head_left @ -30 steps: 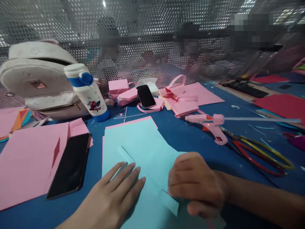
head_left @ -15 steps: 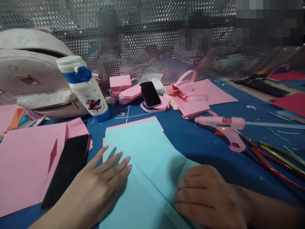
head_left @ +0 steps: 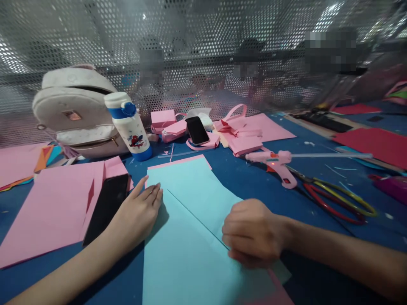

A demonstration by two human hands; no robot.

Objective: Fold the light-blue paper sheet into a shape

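A light blue paper sheet (head_left: pixel 190 220) lies on the blue table in front of me, with a straight fold line running diagonally across it. My left hand (head_left: pixel 140 212) lies flat on the sheet's left edge, fingers stretched out together. My right hand (head_left: pixel 251 233) is curled with its fingers pressed down on the right end of the fold; whether anything is inside it is hidden. A pink sheet (head_left: pixel 181 162) shows under the blue one at its far edge.
A black phone (head_left: pixel 106 207) lies on pink paper (head_left: pixel 47 212) to the left. Behind stand a white-and-blue bottle (head_left: pixel 130 127) and a white bag (head_left: pixel 73 110). A pink glue gun (head_left: pixel 276 163), scissors (head_left: pixel 337 199), a second phone (head_left: pixel 197 129) and pink paper scraps (head_left: pixel 244 131) lie farther back and right.
The narrow blue flap seen a second ago now lies folded flat. My left hand slid to the sheet's left edge; my right hand stays pressed at the crease's right end.
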